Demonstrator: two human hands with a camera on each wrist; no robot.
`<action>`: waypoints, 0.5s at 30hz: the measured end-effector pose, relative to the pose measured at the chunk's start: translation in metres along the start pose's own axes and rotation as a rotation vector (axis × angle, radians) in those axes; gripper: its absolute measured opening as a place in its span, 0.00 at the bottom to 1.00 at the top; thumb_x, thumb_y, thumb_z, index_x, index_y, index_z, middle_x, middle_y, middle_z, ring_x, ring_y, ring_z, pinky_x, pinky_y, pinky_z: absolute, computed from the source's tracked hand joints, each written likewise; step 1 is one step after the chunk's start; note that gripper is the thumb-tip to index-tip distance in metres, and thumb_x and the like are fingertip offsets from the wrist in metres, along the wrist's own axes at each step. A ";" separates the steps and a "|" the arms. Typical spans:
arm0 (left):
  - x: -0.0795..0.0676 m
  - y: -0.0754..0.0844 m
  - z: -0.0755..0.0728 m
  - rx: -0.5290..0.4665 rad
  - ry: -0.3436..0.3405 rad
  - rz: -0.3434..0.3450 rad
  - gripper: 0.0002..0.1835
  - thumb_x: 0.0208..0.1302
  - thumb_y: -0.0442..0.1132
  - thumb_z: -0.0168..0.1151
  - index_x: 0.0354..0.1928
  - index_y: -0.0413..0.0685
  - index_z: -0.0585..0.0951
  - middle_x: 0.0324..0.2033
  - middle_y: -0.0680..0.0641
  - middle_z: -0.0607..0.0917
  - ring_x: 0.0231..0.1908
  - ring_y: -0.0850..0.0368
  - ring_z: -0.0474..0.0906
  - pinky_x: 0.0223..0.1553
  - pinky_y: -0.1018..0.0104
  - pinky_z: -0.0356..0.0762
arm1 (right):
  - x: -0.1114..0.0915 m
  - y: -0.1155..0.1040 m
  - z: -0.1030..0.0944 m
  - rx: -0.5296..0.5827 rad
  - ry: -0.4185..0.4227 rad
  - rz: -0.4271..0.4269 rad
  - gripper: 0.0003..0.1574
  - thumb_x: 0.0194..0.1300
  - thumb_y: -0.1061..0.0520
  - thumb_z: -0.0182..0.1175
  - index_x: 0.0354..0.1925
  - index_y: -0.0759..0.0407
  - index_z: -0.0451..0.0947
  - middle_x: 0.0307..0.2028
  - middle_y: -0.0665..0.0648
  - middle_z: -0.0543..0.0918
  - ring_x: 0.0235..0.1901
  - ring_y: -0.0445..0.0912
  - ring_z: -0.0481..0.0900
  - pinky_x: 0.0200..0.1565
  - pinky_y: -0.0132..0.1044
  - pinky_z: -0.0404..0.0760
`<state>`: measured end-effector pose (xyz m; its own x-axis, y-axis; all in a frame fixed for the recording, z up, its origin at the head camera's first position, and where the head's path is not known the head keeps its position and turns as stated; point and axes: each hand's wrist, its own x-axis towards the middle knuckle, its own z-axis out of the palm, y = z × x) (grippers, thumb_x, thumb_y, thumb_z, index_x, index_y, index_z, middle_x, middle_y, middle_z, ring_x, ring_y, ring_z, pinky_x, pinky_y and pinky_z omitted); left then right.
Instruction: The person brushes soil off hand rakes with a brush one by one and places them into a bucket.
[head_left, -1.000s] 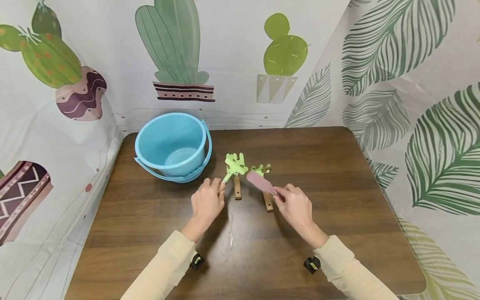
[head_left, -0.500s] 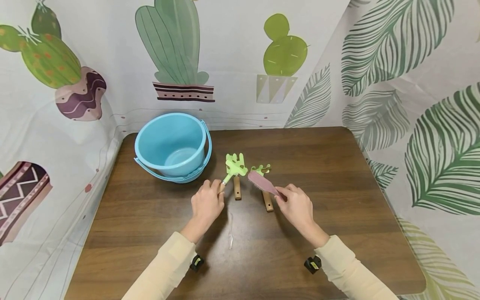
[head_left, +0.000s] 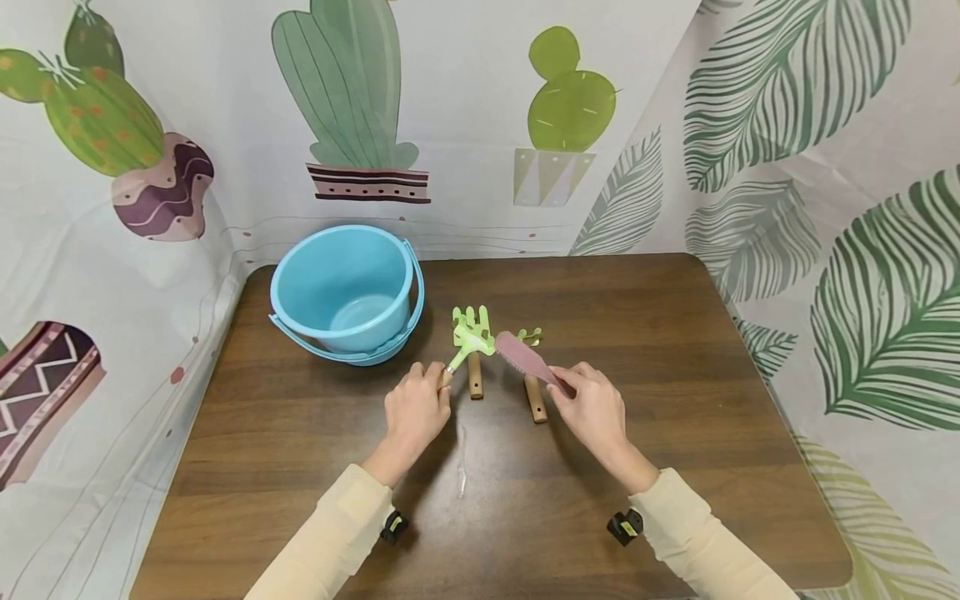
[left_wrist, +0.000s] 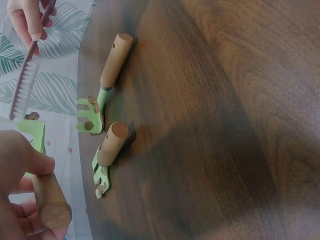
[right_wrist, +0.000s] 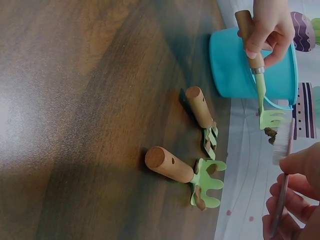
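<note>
Left hand (head_left: pixel 416 407) is clasping a green fork (right_wrist: pixel 260 91); right hand (head_left: pixel 595 410) is pinching a pink brush (head_left: pixel 525 358) beside the tines (right_wrist: pixel 271 118).

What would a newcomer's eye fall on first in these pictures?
Probably the big blue bucket, at the far left of the brown table. Then the pink brush in the right grip, bristles close to the green fork in the left grip. Two more tools lie on the table, wooden handles toward the person.
</note>
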<state>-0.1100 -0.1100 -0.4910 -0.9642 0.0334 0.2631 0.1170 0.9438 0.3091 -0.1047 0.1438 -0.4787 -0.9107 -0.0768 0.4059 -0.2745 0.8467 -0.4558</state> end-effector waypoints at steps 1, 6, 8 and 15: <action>0.000 0.000 0.000 0.000 -0.007 0.001 0.13 0.48 0.41 0.66 0.38 0.51 0.78 0.25 0.47 0.74 0.24 0.47 0.77 0.17 0.53 0.70 | 0.000 -0.001 -0.001 0.004 0.003 -0.003 0.15 0.48 0.58 0.68 0.39 0.52 0.85 0.27 0.50 0.80 0.23 0.43 0.72 0.22 0.38 0.71; -0.001 0.000 0.001 0.010 -0.036 0.023 0.12 0.48 0.42 0.66 0.37 0.51 0.78 0.24 0.47 0.74 0.24 0.49 0.76 0.16 0.55 0.70 | 0.003 -0.004 -0.002 0.022 0.018 -0.025 0.15 0.49 0.58 0.68 0.39 0.53 0.85 0.27 0.50 0.80 0.22 0.42 0.71 0.21 0.36 0.69; -0.001 0.001 0.001 0.014 -0.040 0.037 0.12 0.49 0.42 0.66 0.37 0.51 0.78 0.24 0.48 0.74 0.24 0.50 0.76 0.16 0.56 0.70 | 0.004 -0.005 -0.002 0.029 0.024 -0.033 0.15 0.49 0.58 0.68 0.39 0.53 0.85 0.27 0.50 0.80 0.22 0.42 0.71 0.21 0.36 0.69; -0.004 -0.001 0.001 0.000 -0.067 0.033 0.14 0.50 0.42 0.66 0.40 0.51 0.79 0.25 0.47 0.74 0.23 0.49 0.76 0.18 0.55 0.70 | 0.006 -0.005 -0.002 0.043 0.036 -0.026 0.15 0.49 0.58 0.67 0.39 0.52 0.85 0.27 0.50 0.81 0.23 0.41 0.72 0.22 0.36 0.70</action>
<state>-0.1070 -0.1106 -0.4932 -0.9735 0.0862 0.2118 0.1489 0.9419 0.3011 -0.1083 0.1398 -0.4721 -0.8918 -0.0790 0.4456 -0.3117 0.8210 -0.4784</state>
